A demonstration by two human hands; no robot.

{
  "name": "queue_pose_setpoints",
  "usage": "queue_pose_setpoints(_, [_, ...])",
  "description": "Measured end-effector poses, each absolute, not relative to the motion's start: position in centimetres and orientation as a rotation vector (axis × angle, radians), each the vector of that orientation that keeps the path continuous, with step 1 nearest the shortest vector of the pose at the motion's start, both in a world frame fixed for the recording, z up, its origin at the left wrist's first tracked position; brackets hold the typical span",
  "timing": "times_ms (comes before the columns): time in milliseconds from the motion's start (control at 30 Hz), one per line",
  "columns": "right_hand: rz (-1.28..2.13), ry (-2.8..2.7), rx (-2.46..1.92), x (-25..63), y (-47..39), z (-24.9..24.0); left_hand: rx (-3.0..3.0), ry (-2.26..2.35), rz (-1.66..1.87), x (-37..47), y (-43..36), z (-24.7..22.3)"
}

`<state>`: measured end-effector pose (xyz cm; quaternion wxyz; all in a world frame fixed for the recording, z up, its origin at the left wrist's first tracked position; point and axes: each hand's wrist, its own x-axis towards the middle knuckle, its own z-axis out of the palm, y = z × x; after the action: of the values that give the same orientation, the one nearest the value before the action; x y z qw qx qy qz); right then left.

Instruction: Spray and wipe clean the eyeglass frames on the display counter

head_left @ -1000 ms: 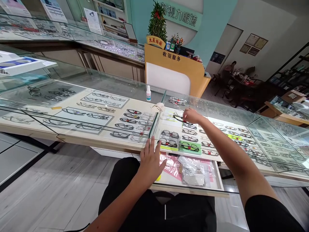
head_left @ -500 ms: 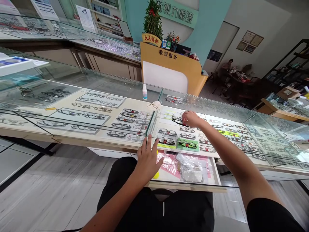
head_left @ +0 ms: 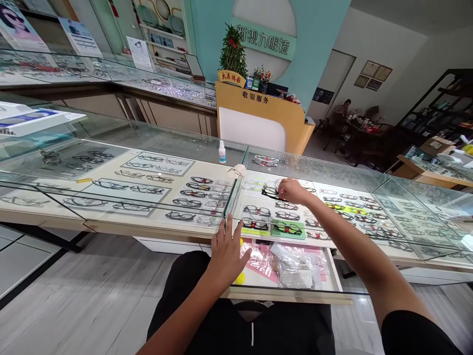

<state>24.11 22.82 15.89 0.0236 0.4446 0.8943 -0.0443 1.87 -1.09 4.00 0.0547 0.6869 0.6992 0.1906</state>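
My right hand [head_left: 292, 191] reaches out over the glass showcase. Its fingers are closed on a pair of black-framed eyeglasses [head_left: 269, 192], partly hidden by the hand. Rows of other eyeglasses lie nearby, among them a pair with a red mark [head_left: 287, 227] on a green card [head_left: 300, 233]. My left hand [head_left: 228, 249] rests with fingers spread at the showcase's front edge, close to the end of an upright glass divider [head_left: 231, 198]. A crumpled pale cloth [head_left: 237, 170] lies by the divider, and a small white spray bottle [head_left: 222, 152] stands just behind it.
Below the glass, an open drawer [head_left: 335, 271] holds clear plastic bags [head_left: 293, 268] and pink sheets. Glass edges run across the showcase [head_left: 121, 190]. Beyond stand a wooden cashier counter [head_left: 295, 118] and, far right, a seated person [head_left: 342, 112].
The head view has tipped up slightly, so everything sits a little lower. Both hands stay in nearly the same places, the right still on the black eyeglasses.
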Motion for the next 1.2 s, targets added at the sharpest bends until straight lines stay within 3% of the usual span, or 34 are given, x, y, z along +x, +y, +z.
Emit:
queue_pose_setpoints(267, [-0.867,2.892,0.861,26.6,11.4,19.0,2.076,2.094,0.588,1.9,-1.1,4.3])
queue_pose_setpoints(467, [-0.966,2.677,0.957,27.9,5.9,13.9,2.069,2.094,0.587,1.9,-1.2,4.7])
queue_pose_setpoints(767, [-0.593,2.861,1.362,26.5,9.2,3.9,2.075,2.092,0.599,1.9,-1.1,4.8])
queue_pose_setpoints(1200, [-0.041,2.925,1.691,21.2,22.7,-1.4,2.127,2.094,0.623,1.7,-1.6,4.2])
